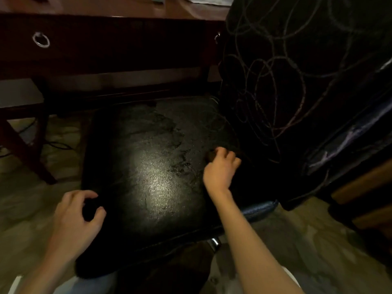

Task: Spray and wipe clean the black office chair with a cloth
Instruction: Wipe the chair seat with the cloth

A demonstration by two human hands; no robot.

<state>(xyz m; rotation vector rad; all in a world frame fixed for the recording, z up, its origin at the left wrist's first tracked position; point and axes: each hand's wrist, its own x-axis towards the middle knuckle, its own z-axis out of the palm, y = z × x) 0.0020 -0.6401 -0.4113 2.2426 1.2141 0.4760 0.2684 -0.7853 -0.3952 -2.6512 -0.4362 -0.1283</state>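
The black office chair fills the middle of the view. Its seat [148,166] is shiny and wet-looking, with cracked, patchy marks. The backrest [286,81] stands at the right, covered in pale looping scribble lines. My left hand [74,219] grips the seat's near left edge, fingers and thumb curled round it. My right hand [220,166] is at the seat's right side, close to the base of the backrest. It holds a small dark wad [211,155] against the seat. The wad looks like a cloth, but the light is too dim to be sure. No spray bottle is in view.
A dark wooden desk [106,49] with a ring drawer pull [41,39] stands right behind the chair. One desk leg [25,149] slants down at the left, with cables on the pale floor beside it. The chair's chrome post [214,242] shows under the seat. Wooden furniture [364,183] is at the right.
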